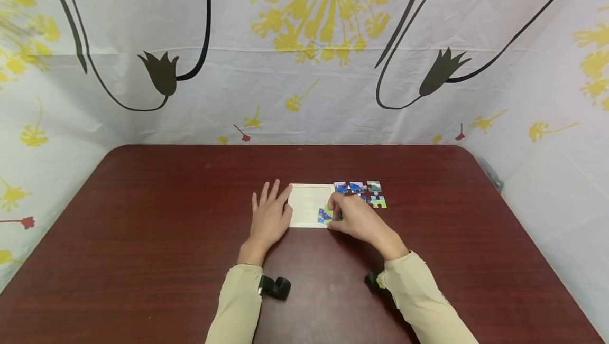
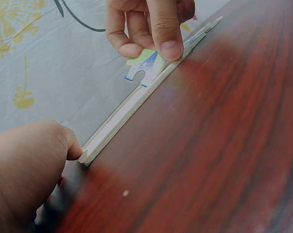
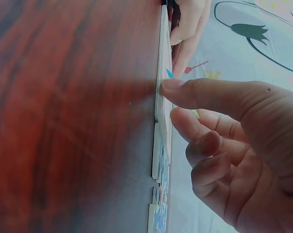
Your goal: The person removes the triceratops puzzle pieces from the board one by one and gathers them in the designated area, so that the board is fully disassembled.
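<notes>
A pale wooden puzzle tray (image 1: 304,204) lies flat on the table, in front of the person. The left hand (image 1: 269,218) rests with spread fingers at its left edge, the thumb touching the rim. At the tray's lower right corner, the right hand (image 1: 358,218) pinches a blue and green jigsaw piece (image 2: 147,64) between thumb and fingers. In the left wrist view this piece stands tilted over the tray's edge. The right wrist view shows the thumb at the tray's rim (image 3: 161,104), with most of the piece hidden.
Several loose jigsaw pieces (image 1: 374,186) lie right of the tray, some partly behind the right hand. The dark red table (image 1: 181,228) meets a white patterned curtain (image 1: 228,85) at the back. Each wrist carries a small black camera (image 1: 280,288).
</notes>
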A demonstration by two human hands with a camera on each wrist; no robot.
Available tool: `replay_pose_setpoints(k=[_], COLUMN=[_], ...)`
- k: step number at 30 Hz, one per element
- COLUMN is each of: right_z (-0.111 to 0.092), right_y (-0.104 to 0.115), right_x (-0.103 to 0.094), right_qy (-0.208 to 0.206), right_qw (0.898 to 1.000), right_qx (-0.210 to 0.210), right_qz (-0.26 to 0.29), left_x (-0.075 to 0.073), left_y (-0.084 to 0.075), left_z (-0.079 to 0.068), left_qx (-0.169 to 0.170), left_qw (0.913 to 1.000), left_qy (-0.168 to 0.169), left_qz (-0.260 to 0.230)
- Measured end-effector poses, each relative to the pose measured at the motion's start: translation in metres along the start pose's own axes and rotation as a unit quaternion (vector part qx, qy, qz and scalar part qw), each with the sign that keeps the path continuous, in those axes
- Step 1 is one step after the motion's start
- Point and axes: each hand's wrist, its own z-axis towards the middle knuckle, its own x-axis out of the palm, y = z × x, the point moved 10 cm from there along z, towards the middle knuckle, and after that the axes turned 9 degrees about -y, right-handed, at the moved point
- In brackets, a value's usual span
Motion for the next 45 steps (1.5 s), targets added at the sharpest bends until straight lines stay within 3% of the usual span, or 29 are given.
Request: replay_pose_setpoints(k=[7, 12, 18, 24, 35, 45], right_z=[0.002, -0.002, -0.016, -0.035, -0.060, -0.063], right_y=[0.001, -0.004, -0.033, -0.066, -0.103, -0.111], right_x=[-0.004, -0.023, -0.057, -0.074, -0.074, -0.067], right_qy=[0.000, -0.018, -0.041, -0.033, 0.006, 0.026], right_qw=[1.000, 1.000, 0.999, 0.997, 0.993, 0.990], right_qx=[-0.003, -0.002, 0.021, 0.063, 0.118, 0.130], right_qz=[0.005, 0.026, 0.009, 0.008, 0.022, 0.055], left_x=[-0.005, -0.008, -0.006, -0.003, -0.004, -0.002], left_y=[0.002, 0.009, 0.008, 0.008, 0.000, -0.001], left_z=[-0.002, -0.007, -0.007, -0.007, -0.003, -0.001], left_qx=[0.005, -0.002, 0.005, -0.004, 0.012, 0.010], left_qw=[1.0000, 1.0000, 0.9999, 1.0000, 0.9998, 0.9999], left_qy=[-0.004, -0.008, -0.009, 0.000, -0.012, -0.008], left_qz=[-0.004, 0.002, -0.002, 0.000, -0.005, -0.010])
